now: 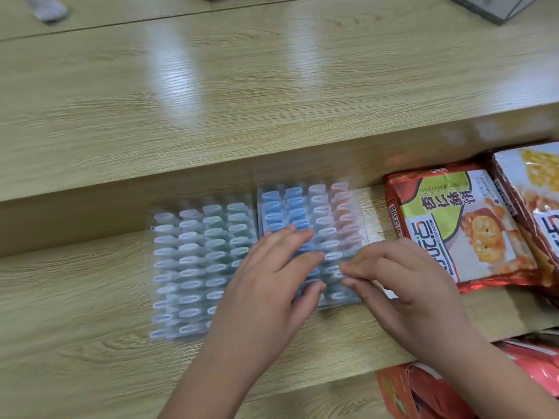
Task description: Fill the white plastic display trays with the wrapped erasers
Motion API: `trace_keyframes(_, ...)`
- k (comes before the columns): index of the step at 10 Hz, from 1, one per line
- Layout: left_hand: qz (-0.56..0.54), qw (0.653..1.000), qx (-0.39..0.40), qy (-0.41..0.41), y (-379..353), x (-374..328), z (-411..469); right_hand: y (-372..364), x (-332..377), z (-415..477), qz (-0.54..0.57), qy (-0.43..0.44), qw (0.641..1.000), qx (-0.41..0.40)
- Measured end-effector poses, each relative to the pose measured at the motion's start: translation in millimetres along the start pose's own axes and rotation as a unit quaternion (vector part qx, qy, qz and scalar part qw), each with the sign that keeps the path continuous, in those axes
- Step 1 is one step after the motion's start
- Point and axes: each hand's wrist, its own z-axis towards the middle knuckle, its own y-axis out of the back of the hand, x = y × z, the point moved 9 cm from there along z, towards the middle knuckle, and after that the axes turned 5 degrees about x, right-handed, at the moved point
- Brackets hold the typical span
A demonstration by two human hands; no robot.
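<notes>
Two white plastic display trays lie side by side on a wooden shelf. The left tray [193, 267] holds rows of pale blue, white and green wrapped erasers. The right tray [314, 213] holds blue, white and pink wrapped erasers. My left hand [272, 285] lies on the right tray's near left part, fingers spread over the blue column. My right hand [402, 285] is at that tray's near right corner, thumb and fingers pinched together at a white eraser [335, 272]. The picture is motion-blurred.
Red and green snack packets [453, 222] lie on the shelf right of the trays, with more packets [529, 207] at the far right and red packets [429, 388] on a lower level. A higher wooden counter [242, 101] runs behind the shelf.
</notes>
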Motion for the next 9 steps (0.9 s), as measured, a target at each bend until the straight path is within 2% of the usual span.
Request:
trace_keyframes(1,0.000,1.000,0.002,0.007,-0.3,0.4,-0.3,0.4,5.1,-0.2,-0.032,0.014,0.999,-0.009)
trace_keyframes(2,-0.003,1.000,0.000,0.008,-0.1,-0.2,-0.1,-0.6,3.4,0.5,0.017,-0.010,1.000,-0.018)
trace_keyframes(4,-0.002,1.000,0.002,0.005,-0.1,0.2,0.0,-2.5,2.5,0.0,0.028,-0.015,0.999,-0.004)
trace_keyframes(5,0.002,1.000,-0.005,0.000,-0.2,-1.0,-0.1,-1.9,10.3,3.3,-0.071,0.008,0.997,0.020)
trace_keyframes(6,0.012,1.000,0.001,-0.003,-0.3,-0.9,-0.4,-3.9,19.3,0.3,-0.192,0.064,0.977,0.067)
trace_keyframes(7,0.035,0.999,0.015,-0.010,-2.4,-6.9,-0.8,-5.1,24.4,-7.1,-0.256,0.091,0.958,0.095)
trace_keyframes(8,0.057,0.998,0.001,-0.009,5.5,-5.4,-7.4,-10.8,29.7,-7.1,-0.283,0.088,0.946,0.133)
trace_keyframes(9,-0.011,0.997,-0.058,0.046,48.7,-2.6,-34.9,10.4,30.6,-9.6,-0.251,-0.016,0.960,0.124)
